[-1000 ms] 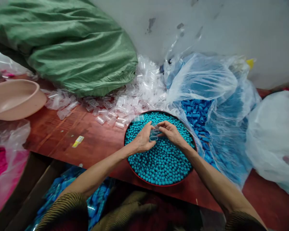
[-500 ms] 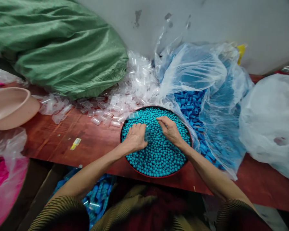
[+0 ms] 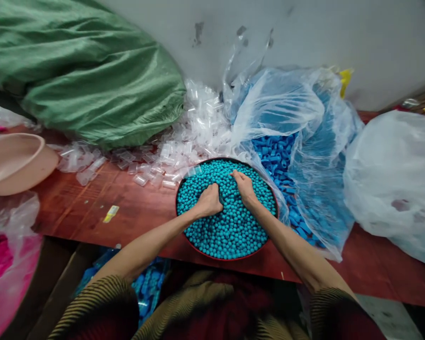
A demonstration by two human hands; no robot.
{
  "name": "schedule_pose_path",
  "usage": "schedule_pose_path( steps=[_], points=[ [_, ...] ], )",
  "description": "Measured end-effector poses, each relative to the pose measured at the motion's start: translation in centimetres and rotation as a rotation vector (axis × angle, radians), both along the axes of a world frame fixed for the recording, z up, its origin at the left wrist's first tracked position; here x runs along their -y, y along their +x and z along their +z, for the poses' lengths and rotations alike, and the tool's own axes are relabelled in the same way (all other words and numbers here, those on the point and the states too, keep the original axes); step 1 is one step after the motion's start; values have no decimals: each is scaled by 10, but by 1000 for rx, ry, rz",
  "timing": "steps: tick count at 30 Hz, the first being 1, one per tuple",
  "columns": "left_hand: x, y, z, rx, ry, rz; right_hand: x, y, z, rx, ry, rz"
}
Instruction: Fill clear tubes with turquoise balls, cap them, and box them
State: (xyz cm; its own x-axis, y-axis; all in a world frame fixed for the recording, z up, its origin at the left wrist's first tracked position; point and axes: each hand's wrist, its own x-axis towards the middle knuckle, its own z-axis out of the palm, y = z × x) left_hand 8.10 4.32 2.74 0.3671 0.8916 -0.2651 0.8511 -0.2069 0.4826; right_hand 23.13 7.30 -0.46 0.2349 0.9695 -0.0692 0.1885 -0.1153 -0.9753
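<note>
A round basin with a dark red rim (image 3: 226, 258) stands at the table's front edge, filled with small turquoise beads (image 3: 230, 233). My left hand (image 3: 209, 200) is closed low among the beads, left of the basin's middle. It grips a clear plastic tube, now mostly hidden by the fingers and beads. To the right, my right hand (image 3: 244, 187) hovers over the beads with thumb and fingers pinched together. Whatever lies in that pinch is too small to make out. Another clear piece (image 3: 194, 171) lies at the basin's upper left rim.
Clear plastic tubes (image 3: 170, 151) lie heaped behind the basin. An open bag of blue plastic parts (image 3: 276, 153) touches its right side. A green sack (image 3: 102, 80), a pink bowl (image 3: 17, 160) and a white bag (image 3: 393, 179) stand on the red table (image 3: 138, 212).
My left hand has moved right and sunk into the beads, its fingers curling tighter; the clear tube it showed is now largely covered. My right hand stays pinched, with its wrist turned slightly.
</note>
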Motion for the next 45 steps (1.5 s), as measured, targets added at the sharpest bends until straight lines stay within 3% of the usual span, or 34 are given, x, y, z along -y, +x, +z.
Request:
schedule_pose_path(
  steps=[5, 8, 11, 13, 15, 18, 21, 24, 28, 34, 39, 45],
  points=[
    [3, 3, -25, 402, -1, 144, 14, -21, 10, 53, 118, 65],
    [-3, 4, -38, 634, -11, 72, 28, -31, 22, 152, 248, 168],
    [-6, 5, -43, 685, -45, 26, 35, -25, 35, 222, 381, 282],
    [-4, 3, -43, 658, -63, 54, 30, -2, 40, 287, 429, 249],
    [0, 0, -44, 657, -59, 79, 17, 35, 38, 387, 413, 122],
    [4, -4, -43, 676, -45, 101, -14, 101, 25, 604, 223, -58],
    [5, -7, -42, 680, -69, 105, -51, 151, 10, 673, 163, -88],
    [5, -8, -39, 679, -89, 126, -87, 181, 1, 717, 151, -116],
    [8, -9, -39, 691, -130, 175, -126, 218, 0, 755, 105, -263],
    [9, -15, -56, 708, -147, 295, -160, 277, -2, 750, 27, -409],
    [13, -15, -49, 679, -183, 298, -171, 276, -15, 708, 28, -370],
    [12, -9, -32, 649, -224, 300, -160, 251, -24, 532, 104, -293]
  ],
)
